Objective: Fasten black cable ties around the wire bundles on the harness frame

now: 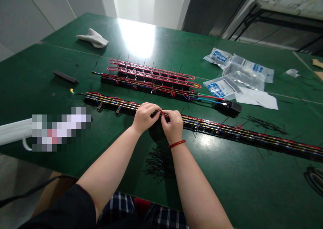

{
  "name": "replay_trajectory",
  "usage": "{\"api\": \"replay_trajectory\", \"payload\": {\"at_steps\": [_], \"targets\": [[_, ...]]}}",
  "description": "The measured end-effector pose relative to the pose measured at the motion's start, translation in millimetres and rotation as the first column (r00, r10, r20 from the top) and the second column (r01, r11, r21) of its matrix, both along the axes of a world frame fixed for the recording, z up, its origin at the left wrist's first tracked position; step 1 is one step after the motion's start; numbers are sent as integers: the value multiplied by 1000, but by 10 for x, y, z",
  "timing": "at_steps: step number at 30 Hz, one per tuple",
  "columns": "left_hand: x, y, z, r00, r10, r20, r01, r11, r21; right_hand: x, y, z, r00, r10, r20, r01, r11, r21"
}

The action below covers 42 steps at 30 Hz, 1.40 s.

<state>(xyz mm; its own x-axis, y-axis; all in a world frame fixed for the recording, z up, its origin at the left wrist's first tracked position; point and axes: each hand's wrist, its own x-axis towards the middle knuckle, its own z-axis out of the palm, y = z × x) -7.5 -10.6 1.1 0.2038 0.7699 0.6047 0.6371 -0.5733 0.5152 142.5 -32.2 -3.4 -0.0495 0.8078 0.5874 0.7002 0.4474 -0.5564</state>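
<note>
A long black strip [227, 129] runs across the table, with red, yellow and blue wires laid along it. Over its left half, my left hand [146, 116] and my right hand [173, 121] meet, fingertips almost touching. Thumb and fingers are pinched together on both hands, right at the wires. What they hold is too small or hidden to make out. A red bead bracelet [176, 143] circles my right wrist. Below the hands lies a pile of thin black cable ties [157, 163].
Behind the strip lie shorter black modules with red wires [151, 74] and a black connector [228, 107]. Clear plastic bags [239, 70] and white paper [257, 98] are at right. A white glove [93, 38], a dark bar [65, 77] and a white roll [15, 132] are at left.
</note>
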Motion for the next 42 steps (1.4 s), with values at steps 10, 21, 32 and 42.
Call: {"api": "replay_trajectory", "payload": {"at_steps": [10, 21, 32, 42], "targets": [[6, 6, -8, 1000, -7, 17, 7, 1000, 26, -10, -1, 3, 1000, -25, 10, 26, 1000, -8], [3, -1, 0, 1000, -8, 18, 7, 1000, 24, -23, 1, 5, 999, -35, 31, 35, 999, -5], [0, 3, -14, 1000, -10, 10, 9, 1000, 25, -32, 7, 11, 998, -44, 51, 44, 999, -1], [6, 3, -28, 1000, 4, -13, -3, 1000, 21, -32, 4, 8, 999, -42, 34, 42, 999, 13]]}}
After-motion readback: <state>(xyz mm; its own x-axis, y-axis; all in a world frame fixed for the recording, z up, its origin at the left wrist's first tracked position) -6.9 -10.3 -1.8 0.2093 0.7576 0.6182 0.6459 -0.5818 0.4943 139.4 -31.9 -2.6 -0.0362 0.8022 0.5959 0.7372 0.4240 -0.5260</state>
